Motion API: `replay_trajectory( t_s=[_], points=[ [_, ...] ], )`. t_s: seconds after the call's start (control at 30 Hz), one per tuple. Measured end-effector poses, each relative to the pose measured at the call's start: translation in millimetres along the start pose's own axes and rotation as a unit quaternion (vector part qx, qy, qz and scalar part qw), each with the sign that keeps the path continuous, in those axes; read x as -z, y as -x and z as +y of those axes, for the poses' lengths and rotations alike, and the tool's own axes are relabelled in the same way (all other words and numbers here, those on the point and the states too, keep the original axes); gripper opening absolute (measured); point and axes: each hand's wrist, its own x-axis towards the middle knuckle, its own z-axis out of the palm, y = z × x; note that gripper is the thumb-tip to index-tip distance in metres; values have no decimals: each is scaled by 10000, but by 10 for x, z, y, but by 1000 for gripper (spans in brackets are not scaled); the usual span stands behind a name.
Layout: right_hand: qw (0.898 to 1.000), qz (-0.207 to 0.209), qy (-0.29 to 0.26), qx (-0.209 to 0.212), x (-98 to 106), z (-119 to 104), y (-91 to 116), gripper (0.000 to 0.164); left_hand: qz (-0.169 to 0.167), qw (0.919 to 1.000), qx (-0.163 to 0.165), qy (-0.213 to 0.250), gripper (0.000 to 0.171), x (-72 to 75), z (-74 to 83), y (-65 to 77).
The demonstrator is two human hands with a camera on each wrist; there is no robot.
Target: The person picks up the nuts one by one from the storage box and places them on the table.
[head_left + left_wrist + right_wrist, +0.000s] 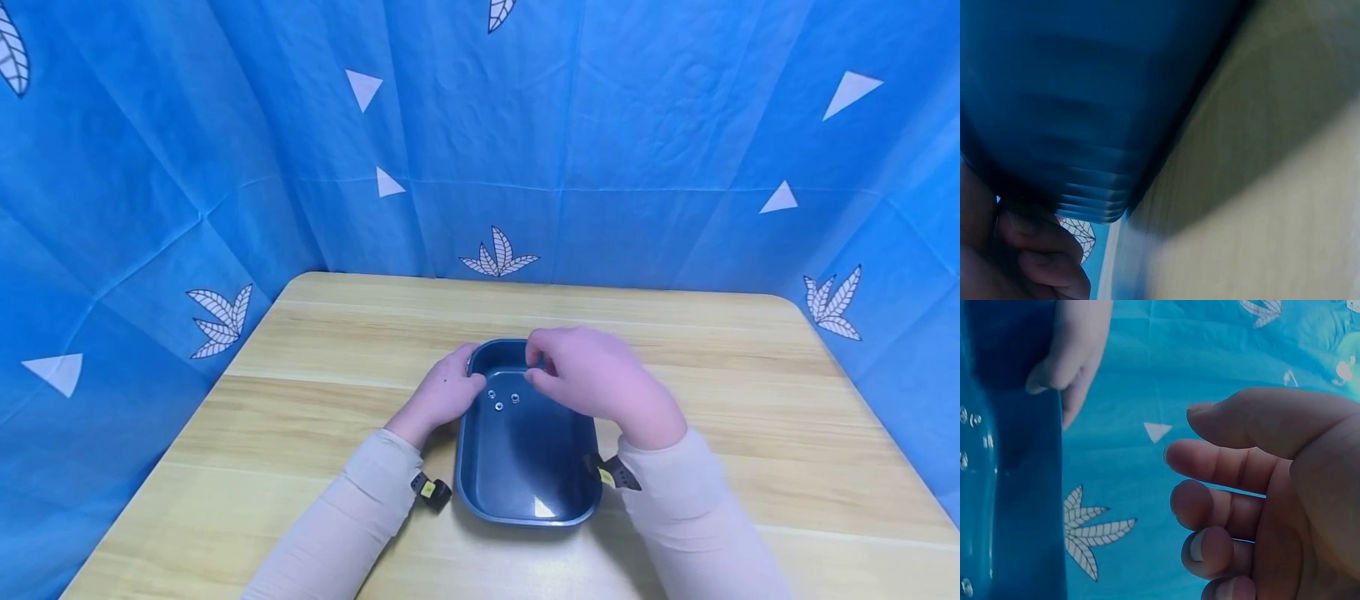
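Note:
A deep blue rectangular tray (525, 467) with rounded corners stands before me on the table. Three small shiny metal pieces that look like nuts (514, 398) lie on its floor toward the far left. My left hand (447, 388) grips the tray's left wall near the far corner, thumb over the rim and fingers outside. Over the far right part of the tray hovers my right hand (588, 375). Its fingers (1210, 506) are loosely bent with nothing between them in the right wrist view. The tray's outer wall (1085, 94) fills much of the left wrist view.
The tray rests on a light wooden table (300, 467). Behind and beside it hangs a blue curtain (480, 125) with white leaf and triangle prints. A dark strap with a small camera (431, 490) sits at the left wrist.

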Motion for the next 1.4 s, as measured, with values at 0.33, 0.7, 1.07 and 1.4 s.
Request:
replay_trajectory(
  t_s=[0.33, 0.7, 1.07, 1.4],
  points=[
    [9994, -103, 267, 181, -154, -84, -81, 12, -4, 10000, 21, 44, 53, 7, 8, 13],
    [9975, -494, 467, 191, -357, -111, -217, 20, -36, 10000, -25, -87, 55, 13, -10, -5],
    [9915, -1255, 335, 51, -520, -68, -307, 34, -78, 10000, -44, -41, 55, 12, 22, -3],
    [9797, -1979, 319, 86, -630, -30, -330, 58, -57, 10000, 5, -37, 55, -3, 1, -11]
  ],
)
